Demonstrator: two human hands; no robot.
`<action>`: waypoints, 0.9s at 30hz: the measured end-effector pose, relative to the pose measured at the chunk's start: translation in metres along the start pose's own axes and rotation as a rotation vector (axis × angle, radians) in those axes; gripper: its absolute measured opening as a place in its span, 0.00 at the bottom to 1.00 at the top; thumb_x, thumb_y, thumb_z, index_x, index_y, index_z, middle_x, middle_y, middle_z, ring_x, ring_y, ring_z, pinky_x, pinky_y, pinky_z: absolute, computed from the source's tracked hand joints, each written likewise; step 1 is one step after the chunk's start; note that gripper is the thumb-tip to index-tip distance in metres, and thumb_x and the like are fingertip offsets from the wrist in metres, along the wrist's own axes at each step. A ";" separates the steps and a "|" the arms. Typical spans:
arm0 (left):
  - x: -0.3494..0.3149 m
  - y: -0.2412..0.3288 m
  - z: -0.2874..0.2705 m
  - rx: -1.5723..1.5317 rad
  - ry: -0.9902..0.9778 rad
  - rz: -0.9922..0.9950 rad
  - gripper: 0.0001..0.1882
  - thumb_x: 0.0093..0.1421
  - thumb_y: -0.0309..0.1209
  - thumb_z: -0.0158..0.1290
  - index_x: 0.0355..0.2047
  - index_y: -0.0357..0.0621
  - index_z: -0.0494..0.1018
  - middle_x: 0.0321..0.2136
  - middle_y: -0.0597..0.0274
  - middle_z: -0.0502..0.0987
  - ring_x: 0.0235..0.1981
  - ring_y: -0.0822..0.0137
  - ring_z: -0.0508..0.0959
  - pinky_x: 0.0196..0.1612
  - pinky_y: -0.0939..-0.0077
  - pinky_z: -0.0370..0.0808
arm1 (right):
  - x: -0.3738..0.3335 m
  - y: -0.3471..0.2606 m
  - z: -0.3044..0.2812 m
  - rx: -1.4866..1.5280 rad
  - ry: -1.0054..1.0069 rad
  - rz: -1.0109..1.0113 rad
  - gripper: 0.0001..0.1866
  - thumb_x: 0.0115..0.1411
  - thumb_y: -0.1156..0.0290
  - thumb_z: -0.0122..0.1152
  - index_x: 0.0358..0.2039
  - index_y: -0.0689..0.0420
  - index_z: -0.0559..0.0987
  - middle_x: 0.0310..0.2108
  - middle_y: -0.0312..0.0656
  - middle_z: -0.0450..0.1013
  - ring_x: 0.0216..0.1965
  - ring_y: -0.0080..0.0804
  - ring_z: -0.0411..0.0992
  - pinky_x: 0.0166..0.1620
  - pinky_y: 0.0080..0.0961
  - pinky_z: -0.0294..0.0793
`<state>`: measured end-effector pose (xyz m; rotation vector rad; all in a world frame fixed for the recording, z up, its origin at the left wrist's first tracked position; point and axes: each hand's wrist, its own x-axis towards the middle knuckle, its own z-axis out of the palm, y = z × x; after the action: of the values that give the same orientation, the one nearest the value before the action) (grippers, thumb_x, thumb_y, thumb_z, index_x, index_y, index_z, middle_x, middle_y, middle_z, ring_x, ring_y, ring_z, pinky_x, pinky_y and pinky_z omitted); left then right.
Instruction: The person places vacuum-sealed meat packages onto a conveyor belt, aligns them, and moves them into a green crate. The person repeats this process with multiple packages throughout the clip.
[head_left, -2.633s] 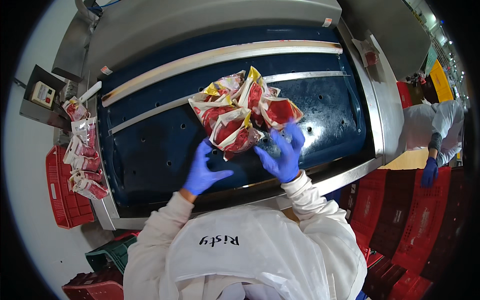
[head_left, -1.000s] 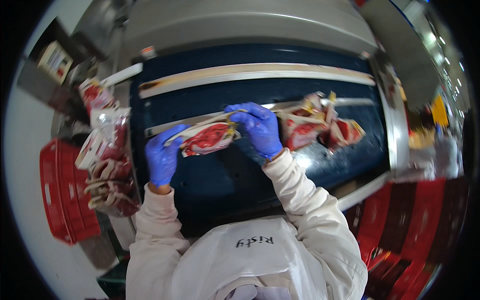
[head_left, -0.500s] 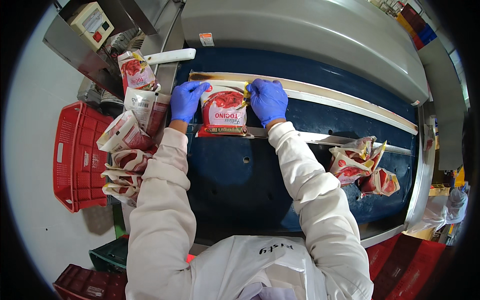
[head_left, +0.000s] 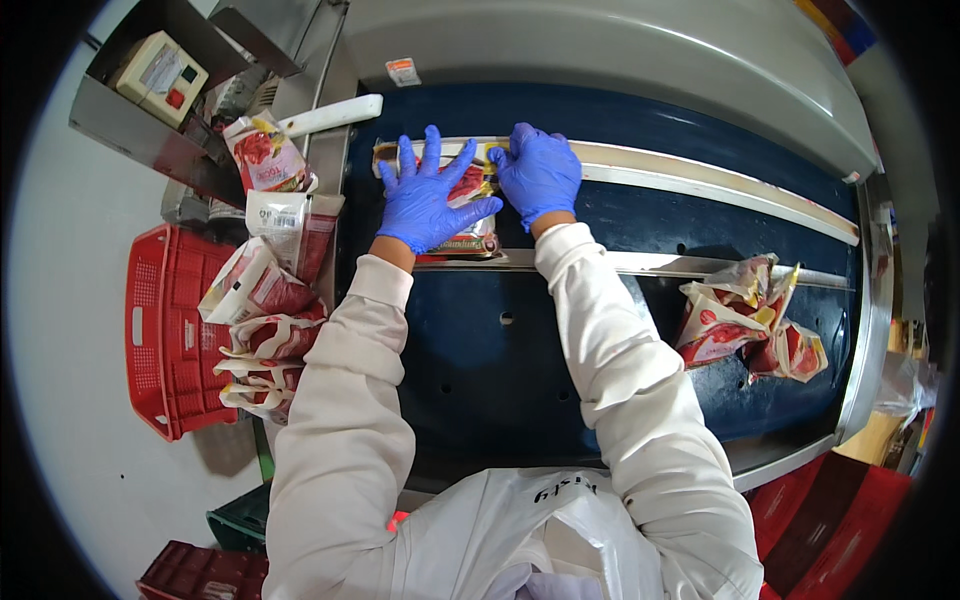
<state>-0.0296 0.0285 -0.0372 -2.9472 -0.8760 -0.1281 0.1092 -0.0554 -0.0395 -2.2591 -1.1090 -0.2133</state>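
Note:
A flat plastic pouch (head_left: 482,184) with a red meat picture lies on the dark blue machine bed, its top edge across a long pale sealing bar (head_left: 720,192). My left hand (head_left: 425,205), in a blue glove, is spread open on top of the pouch with its fingers apart. It covers much of the pouch's front. At the pouch's upper right corner, my right hand (head_left: 540,172), gloved the same way, has its fingers curled in and pinches that corner. The exact fingertip contact is partly hidden.
Several filled pouches (head_left: 725,320) lie at the bed's right; more pouches (head_left: 285,225) line its left edge. A white-handled tool (head_left: 335,115) rests at the upper left, near a switch box (head_left: 160,78). A red crate (head_left: 175,330) stands left. A grey machine cover (head_left: 620,60) spans the back.
My left hand has let go of the pouch's upper left corner and moved right, opening flat over its front. My right hand stays at the upper right corner. The view has shifted slightly.

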 end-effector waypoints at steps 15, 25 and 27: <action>-0.103 0.109 -0.038 -1.170 0.069 0.099 0.21 0.59 0.34 0.58 0.51 0.38 0.71 0.47 0.56 0.73 0.48 0.64 0.74 0.51 0.70 0.72 | -0.169 0.163 -0.214 -0.591 0.073 -0.192 0.26 0.45 0.35 0.60 0.26 0.47 0.79 0.31 0.35 0.70 0.42 0.38 0.65 0.48 0.40 0.59; -0.150 0.236 0.020 -1.419 0.128 0.221 0.41 0.48 0.38 0.64 0.58 0.41 0.56 0.51 0.53 0.68 0.52 0.59 0.71 0.52 0.70 0.71 | -0.183 0.061 -0.214 -0.360 0.192 -0.686 0.18 0.52 0.46 0.57 0.21 0.48 0.74 0.21 0.33 0.67 0.27 0.30 0.70 0.27 0.30 0.65; -0.144 0.218 0.036 -1.864 0.176 0.191 0.22 0.58 0.32 0.54 0.51 0.42 0.63 0.46 0.59 0.72 0.47 0.66 0.74 0.49 0.72 0.73 | -0.189 0.030 -0.215 -0.321 0.205 -0.721 0.14 0.50 0.51 0.58 0.24 0.47 0.73 0.24 0.32 0.66 0.27 0.29 0.70 0.26 0.29 0.65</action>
<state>-0.0286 -0.2291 -0.0950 -4.1937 -0.3668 -2.2140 0.0372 -0.3206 0.0459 -1.9300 -1.8301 -0.9454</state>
